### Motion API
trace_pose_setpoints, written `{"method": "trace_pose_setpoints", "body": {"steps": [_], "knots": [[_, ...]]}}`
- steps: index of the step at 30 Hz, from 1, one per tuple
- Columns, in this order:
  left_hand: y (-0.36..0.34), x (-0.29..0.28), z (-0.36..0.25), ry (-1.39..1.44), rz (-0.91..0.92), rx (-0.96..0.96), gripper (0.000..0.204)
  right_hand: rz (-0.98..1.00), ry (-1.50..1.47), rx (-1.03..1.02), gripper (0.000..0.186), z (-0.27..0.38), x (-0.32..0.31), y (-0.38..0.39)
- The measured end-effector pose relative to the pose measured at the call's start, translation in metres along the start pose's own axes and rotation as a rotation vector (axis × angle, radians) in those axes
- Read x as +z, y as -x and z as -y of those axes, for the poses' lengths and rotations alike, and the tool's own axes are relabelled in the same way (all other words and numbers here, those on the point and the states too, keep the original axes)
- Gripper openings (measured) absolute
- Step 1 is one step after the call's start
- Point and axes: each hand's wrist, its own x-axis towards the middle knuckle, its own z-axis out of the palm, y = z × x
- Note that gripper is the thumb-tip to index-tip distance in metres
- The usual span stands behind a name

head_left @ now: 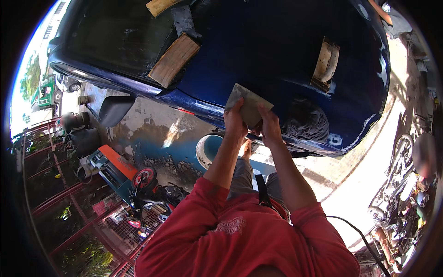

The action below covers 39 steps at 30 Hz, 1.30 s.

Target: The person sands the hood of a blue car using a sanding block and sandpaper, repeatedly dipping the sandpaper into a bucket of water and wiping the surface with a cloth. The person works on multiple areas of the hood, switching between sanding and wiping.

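A small grey-beige rectangular sheet (249,105), which looks like sandpaper, is held up in front of me near the edge of a dark blue car (258,55). My left hand (234,121) pinches its left side, thumb on the face. My right hand (269,127) grips the lower right corner, with the other fingers partly hidden beneath. To the right of the hands, a crumpled dark cloth (308,121) lies on the bodywork. Beyond it sits a worn sanding block with a handle (326,64). A wooden block (174,60) rests near the windscreen on the left.
A white bucket (209,151) stands on the ground by my feet. The car's side mirror (116,111) juts out at left, near a parked motorcycle (146,180). Piled scrap and bicycle parts (399,184) line the right side. Another person (396,22) is at the far right.
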Motion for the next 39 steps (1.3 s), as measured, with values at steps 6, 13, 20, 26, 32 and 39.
{"method": "trace_pose_setpoints", "body": {"steps": [6,13,20,26,32,39], "knots": [[-0.056,0.004,-0.084,-0.386,-0.029,0.230,0.043,-0.200,-0.317,0.049,0.043,0.009,0.105,-0.075],[-0.101,0.018,-0.104,-0.867,-0.008,0.477,0.054,-0.419,-0.344,0.015,0.043,0.021,0.138,-0.095],[-0.118,0.024,-0.108,-1.119,-0.035,0.541,0.048,-0.478,-0.370,0.006,0.037,0.034,0.146,-0.101],[-0.125,0.033,-0.114,-1.038,0.106,0.628,0.045,-0.391,-0.381,0.035,0.034,0.025,0.147,-0.119],[-0.128,0.050,-0.114,-1.042,0.093,0.622,0.046,-0.491,-0.410,-0.024,0.021,0.049,0.145,-0.110],[-0.125,0.050,-0.119,-1.157,0.050,0.552,0.048,-0.439,-0.393,0.135,0.021,0.053,0.147,-0.101]]}}
